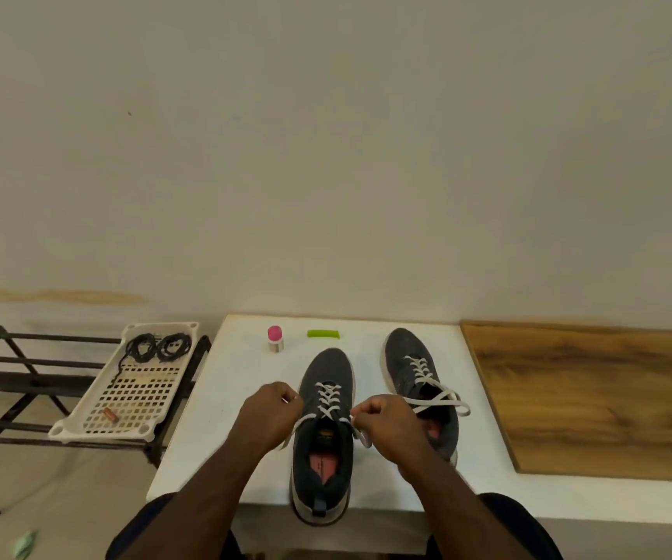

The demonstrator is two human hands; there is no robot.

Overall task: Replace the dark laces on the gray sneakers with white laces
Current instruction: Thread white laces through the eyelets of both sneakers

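Two gray sneakers stand on a white table (pixel 213 438), toes pointing away from me. The near sneaker (pixel 324 470) carries a white lace (pixel 327 398) crossed through its eyelets. My left hand (pixel 271 414) grips one end of that lace on the shoe's left side. My right hand (pixel 387 426) grips the other end on its right side. The far right sneaker (pixel 419 381) is laced in white too, with a loose loop (pixel 443 404) trailing over its opening. Two coils of dark laces (pixel 158 346) lie in a white perforated tray (pixel 132 398) to the left.
The tray rests on a dark metal rack (pixel 23 381) left of the table and also holds a small reddish item (pixel 110 415). A pink-capped bottle (pixel 275 338) and a green strip (pixel 323 334) sit near the table's back edge. A wooden board (pixel 593 398) lies on the right.
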